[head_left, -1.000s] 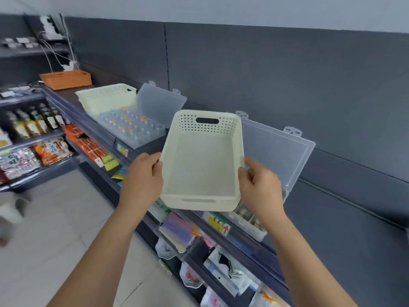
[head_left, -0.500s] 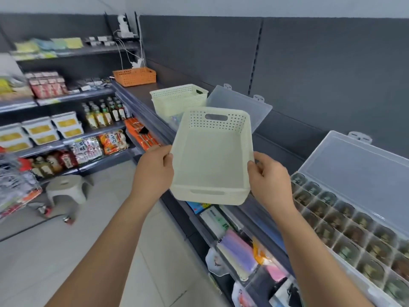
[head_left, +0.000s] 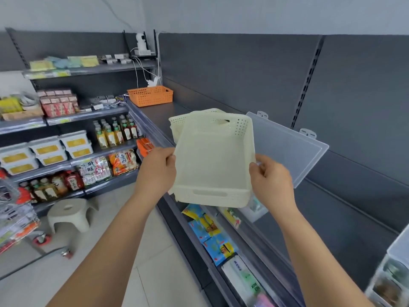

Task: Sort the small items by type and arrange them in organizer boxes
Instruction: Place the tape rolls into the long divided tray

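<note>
Basket: a cream plastic basket (head_left: 212, 165) is held in the air over the front edge of a dark shelf (head_left: 170, 110). It is tilted with its open top toward the person and its far end raised. There is a slot handle in each short end.
Left hand: the left hand (head_left: 158, 171) grips the basket's left long side, its fingers curled round the wall near the front corner.
Right hand: the right hand (head_left: 273, 181) grips the right long side, thumb on the rim and fingers closed round the wall.
Arms: both forearms are bare and reach forward and up from the bottom of the view, well apart, the wrists about level.
Behind the basket: a second cream basket (head_left: 177, 124) stands on the shelf, mostly hidden, with its perforated rim showing at the upper left.
Clear lid: the open lid of a clear organizer box (head_left: 285, 147) leans back toward the dark wall panel, just right of the held basket.
Orange basket: an orange basket (head_left: 150, 95) sits at the far end of the same shelf.
Lower right: part of another clear organizer box (head_left: 391, 278) with divided compartments shows, blurred.
Below the shelf: blue and yellow packets (head_left: 212, 235) lie on the tier below.
Left shelves: bottles (head_left: 115, 131), tubs and snack bags fill them.
Floor: a pale stool (head_left: 68, 214) stands on the tiles.
</note>
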Available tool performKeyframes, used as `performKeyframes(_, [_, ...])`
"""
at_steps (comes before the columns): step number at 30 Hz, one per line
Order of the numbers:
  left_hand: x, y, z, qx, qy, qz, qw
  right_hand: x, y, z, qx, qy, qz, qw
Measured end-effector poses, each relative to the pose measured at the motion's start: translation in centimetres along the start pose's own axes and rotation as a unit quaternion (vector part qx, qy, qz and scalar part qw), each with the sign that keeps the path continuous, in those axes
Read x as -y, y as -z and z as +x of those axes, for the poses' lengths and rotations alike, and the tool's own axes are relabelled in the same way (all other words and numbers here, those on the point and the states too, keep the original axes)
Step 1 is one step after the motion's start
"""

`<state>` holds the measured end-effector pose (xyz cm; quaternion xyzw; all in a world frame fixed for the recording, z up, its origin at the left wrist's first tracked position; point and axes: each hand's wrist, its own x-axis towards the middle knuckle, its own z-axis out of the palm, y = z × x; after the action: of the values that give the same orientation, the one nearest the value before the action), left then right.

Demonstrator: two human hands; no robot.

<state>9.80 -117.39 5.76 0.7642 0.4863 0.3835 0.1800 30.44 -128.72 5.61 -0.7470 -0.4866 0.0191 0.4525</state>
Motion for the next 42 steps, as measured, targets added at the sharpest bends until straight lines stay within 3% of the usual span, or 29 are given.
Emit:
performKeyframes(16, [7.5, -2.3, 20.8, 0.044, -0.039, -0.051, 0.997, 4.9, -9.6, 15.7, -0.045, -0.042, 0.002, 0.998])
performKeyframes(23, [12.0, -3.2, 29.8, 0.125, -0.075, -0.132, 0.98, 7.3, -15.8, 19.5, -0.109, -0.101, -0.021, 0.989])
performKeyframes(34, [16.0, -7.1, 40.6, 0.274, -0.113, -0.167, 0.94, 9.3, -22.0, 23.3, -0.172, -0.213, -0.04, 0.961])
performKeyframes(42, [15.9, -10.9, 43.9, 0.313, -0.109, -0.153, 0.931, 8.0, -23.3, 25.2, -0.2, -0.24, -0.03, 0.949])
